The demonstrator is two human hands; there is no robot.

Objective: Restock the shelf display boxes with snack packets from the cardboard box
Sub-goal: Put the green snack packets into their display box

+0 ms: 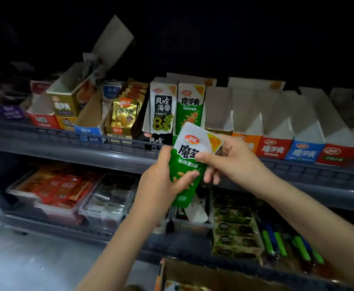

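Note:
A green and white snack box (187, 158) is held up in front of the upper shelf by both hands. My left hand (161, 181) grips its lower left side. My right hand (226, 162) holds its upper right part, thumb across the front. Behind it on the upper shelf stands a matching green display box (189, 106). To the right runs a row of white display boxes (276, 122) with orange, red and blue fronts, showing no packets inside. The brown cardboard box (193, 274) sits at the bottom edge with packets showing inside.
A black and white seaweed box (161, 108) and a gold packet box (123, 114) stand left of the green one. An olive box (67, 99) with a raised flap (113, 38) is further left. The lower shelf holds clear trays (107, 198), dark packets (232, 229) and green lighters (283, 244).

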